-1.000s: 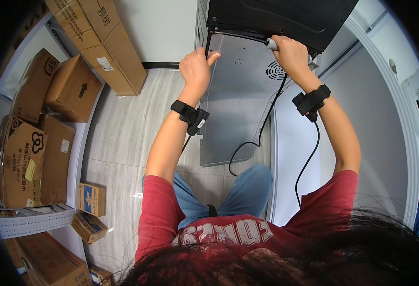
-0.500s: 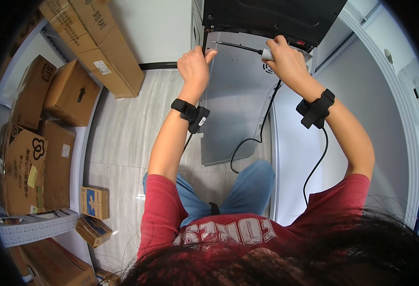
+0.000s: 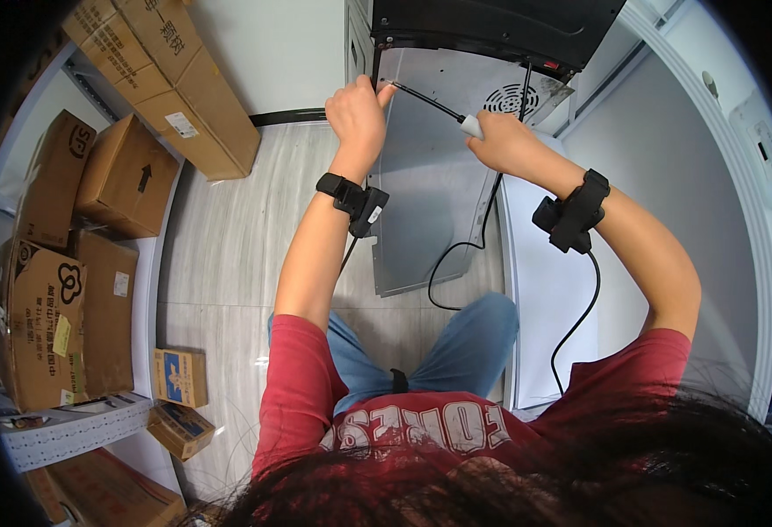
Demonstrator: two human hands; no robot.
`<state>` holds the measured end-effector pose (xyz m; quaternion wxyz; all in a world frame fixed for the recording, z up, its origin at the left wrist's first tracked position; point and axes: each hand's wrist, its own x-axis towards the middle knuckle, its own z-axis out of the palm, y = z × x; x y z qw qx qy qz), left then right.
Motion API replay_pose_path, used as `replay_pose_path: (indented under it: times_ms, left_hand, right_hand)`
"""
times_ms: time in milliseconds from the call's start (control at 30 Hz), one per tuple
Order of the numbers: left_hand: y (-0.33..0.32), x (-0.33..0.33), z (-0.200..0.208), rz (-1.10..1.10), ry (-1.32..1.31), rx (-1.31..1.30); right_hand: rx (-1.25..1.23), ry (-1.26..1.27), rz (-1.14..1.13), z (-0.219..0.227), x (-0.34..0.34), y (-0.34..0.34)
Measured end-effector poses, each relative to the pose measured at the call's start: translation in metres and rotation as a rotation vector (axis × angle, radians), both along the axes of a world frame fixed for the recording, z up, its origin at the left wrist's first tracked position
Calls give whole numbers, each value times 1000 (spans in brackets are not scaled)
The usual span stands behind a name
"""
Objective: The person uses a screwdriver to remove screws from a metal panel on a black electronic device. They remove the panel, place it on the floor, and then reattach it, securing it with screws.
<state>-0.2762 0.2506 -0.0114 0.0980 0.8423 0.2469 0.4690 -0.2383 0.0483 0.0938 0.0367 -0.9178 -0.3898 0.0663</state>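
My right hand (image 3: 507,143) is closed round the grey handle of a screwdriver (image 3: 434,104). Its long dark shaft slants up and left, ending beside the thumb of my left hand (image 3: 357,119). That left hand is at the upper left edge of a grey metal panel (image 3: 430,184). Its fingers are curled in and its thumb reaches toward the panel; what they grip, if anything, is hidden. A round slotted vent (image 3: 511,100) shows in the panel beyond my right hand. Above the panel is a black machine housing (image 3: 491,31).
A black cable (image 3: 443,263) loops down over the panel. Tall cardboard boxes (image 3: 197,119) stand at the far left, and a shelf (image 3: 78,435) holds more boxes. Small cartons (image 3: 179,378) sit by the shelf on the grey floor (image 3: 228,237). A white ledge (image 3: 548,290) runs along the right.
My right hand has come lower and slightly left, so the screwdriver slants more steeply and its tip is nearer the left thumb. More of the vent shows. The left hand has barely moved.
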Motion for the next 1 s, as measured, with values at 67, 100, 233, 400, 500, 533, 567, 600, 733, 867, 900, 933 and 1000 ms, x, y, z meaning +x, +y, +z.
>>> replay_pose_path:
  times_ms: [67,100,233,400,500,533,567,600,733,867,900,933,1000]
  left_hand:
    - [1,-1,0,11,20,-3]
    - [1,-2,0,17,30,-5]
    - [2,1,3,28,37,-9]
    - [0,1,8,30,49,-30]
    - [-1,-1,10,-1,35,-23]
    - [0,-1,10,-9,19,-23]
    - [1,-1,10,-17,3,-25]
    - [2,-1,9,-25,-12,-26]
    - [2,3,6,11,-30,8]
    - [2,6,4,53,1,10]
    - [1,7,5,49,4,6]
    - [2,7,4,46,-2,9]
    - [4,8,4,39,-12,16]
  right_hand:
    - [-38,51,-45,8,-10,7]
    - [-56,76,-67,10,-13,11]
    - [-50,58,-20,5,-14,12]
    - [-51,60,-28,3,-15,16]
    - [-20,45,-43,-3,-14,19]
    - [-26,62,-48,-1,-16,20]
    - [-33,78,-53,2,-19,21]
    - [-40,94,-58,3,-20,22]
    - [-7,120,-40,-4,-16,23]
    - [42,228,-67,-11,-20,27]
    - [54,281,-94,-13,-20,27]
    - [67,328,-84,-11,-22,28]
    - [91,421,-66,-5,-26,30]
